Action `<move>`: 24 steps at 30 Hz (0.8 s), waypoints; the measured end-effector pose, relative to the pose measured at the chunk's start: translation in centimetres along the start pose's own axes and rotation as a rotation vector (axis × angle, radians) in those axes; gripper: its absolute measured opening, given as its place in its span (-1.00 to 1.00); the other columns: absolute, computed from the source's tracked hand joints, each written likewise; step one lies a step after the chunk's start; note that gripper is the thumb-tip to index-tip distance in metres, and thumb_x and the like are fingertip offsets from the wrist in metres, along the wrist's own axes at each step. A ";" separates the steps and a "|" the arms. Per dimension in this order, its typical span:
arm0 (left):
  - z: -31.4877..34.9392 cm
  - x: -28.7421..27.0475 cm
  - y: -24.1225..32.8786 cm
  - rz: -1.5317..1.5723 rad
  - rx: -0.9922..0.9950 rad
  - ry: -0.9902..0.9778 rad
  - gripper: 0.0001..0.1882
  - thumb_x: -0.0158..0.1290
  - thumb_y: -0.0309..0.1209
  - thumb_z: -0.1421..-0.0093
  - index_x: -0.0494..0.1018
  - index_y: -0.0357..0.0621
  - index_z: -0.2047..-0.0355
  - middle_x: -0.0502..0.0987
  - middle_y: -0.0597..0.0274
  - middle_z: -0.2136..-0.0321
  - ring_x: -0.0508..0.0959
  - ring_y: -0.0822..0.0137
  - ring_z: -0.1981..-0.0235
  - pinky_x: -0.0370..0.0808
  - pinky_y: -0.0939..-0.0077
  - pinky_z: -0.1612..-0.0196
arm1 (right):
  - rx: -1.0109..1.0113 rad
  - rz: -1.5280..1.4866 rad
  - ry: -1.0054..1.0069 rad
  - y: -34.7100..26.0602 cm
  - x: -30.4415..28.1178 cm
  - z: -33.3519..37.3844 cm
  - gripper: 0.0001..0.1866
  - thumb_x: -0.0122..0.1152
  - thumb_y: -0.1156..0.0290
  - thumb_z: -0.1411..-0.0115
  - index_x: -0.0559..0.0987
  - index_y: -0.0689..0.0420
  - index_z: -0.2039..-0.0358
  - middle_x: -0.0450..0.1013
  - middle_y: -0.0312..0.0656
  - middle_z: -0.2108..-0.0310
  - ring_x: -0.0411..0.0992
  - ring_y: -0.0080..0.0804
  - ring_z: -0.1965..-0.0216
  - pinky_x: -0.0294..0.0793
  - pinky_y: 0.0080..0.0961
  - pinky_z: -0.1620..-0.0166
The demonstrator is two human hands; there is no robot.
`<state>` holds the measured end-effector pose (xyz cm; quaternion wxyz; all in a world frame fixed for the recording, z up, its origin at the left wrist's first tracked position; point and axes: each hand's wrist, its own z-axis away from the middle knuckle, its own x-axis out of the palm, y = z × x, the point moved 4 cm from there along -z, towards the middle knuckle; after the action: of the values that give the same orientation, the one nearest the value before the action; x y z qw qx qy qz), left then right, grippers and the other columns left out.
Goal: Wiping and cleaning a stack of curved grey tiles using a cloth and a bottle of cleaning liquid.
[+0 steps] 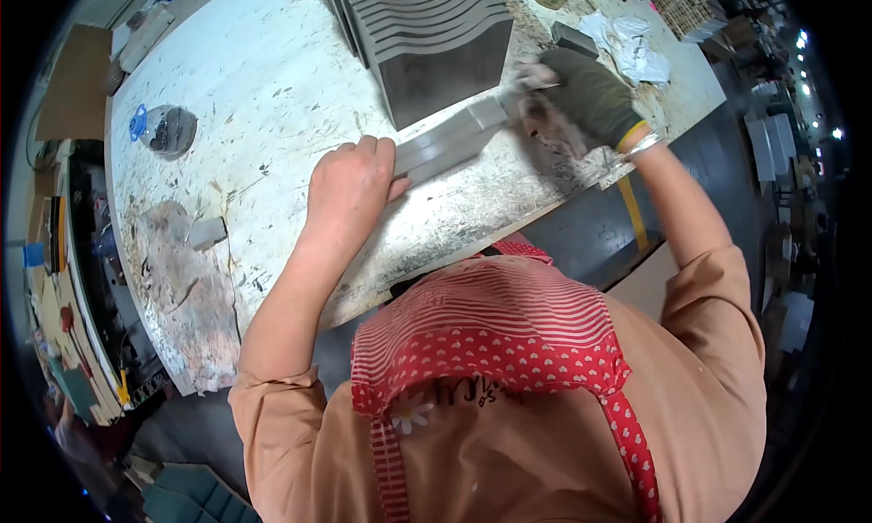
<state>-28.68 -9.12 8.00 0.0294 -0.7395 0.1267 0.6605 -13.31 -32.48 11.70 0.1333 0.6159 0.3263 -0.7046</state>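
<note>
A long, flat grey piece [451,141] lies at a slant on the worktable, close to its near edge. My left hand [352,185] is bare, with its fingers closed over the left end of this piece. At the opposite end is my right hand [589,94], in a dark glove with a yellow cuff. It is closed on a stained rag [552,130], which is up against the piece; motion blurs the fingertips and part of the cloth. Just beyond the piece stands a row of grey panels with wavy top edges [445,69].
The white worktable [272,96] is scuffed and stained. A clear container with a blue cap [170,130] sits at left, above a small grey block [207,233] on a stained sheet [173,287]. Beyond my right hand are white crumpled plastic [636,55], a dark block [574,39] and a wicker basket [686,9].
</note>
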 end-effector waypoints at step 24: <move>-0.8 -0.6 -2.0 -0.013 0.282 0.117 -0.58 0.28 -0.29 0.05 0.45 0.02 0.15 0.45 0.29 0.23 0.45 0.27 0.08 0.37 0.32 0.00 | -0.104 -0.559 -0.371 -4.5 1.5 0.9 -0.42 0.28 -0.09 -0.08 0.55 0.10 0.06 0.53 -0.03 0.24 0.51 -0.10 0.17 0.46 -0.31 0.04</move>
<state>-27.48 -7.29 8.46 0.1298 -0.7660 0.2148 0.5918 -16.98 -29.30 11.65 0.0233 0.3564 0.4883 -0.7962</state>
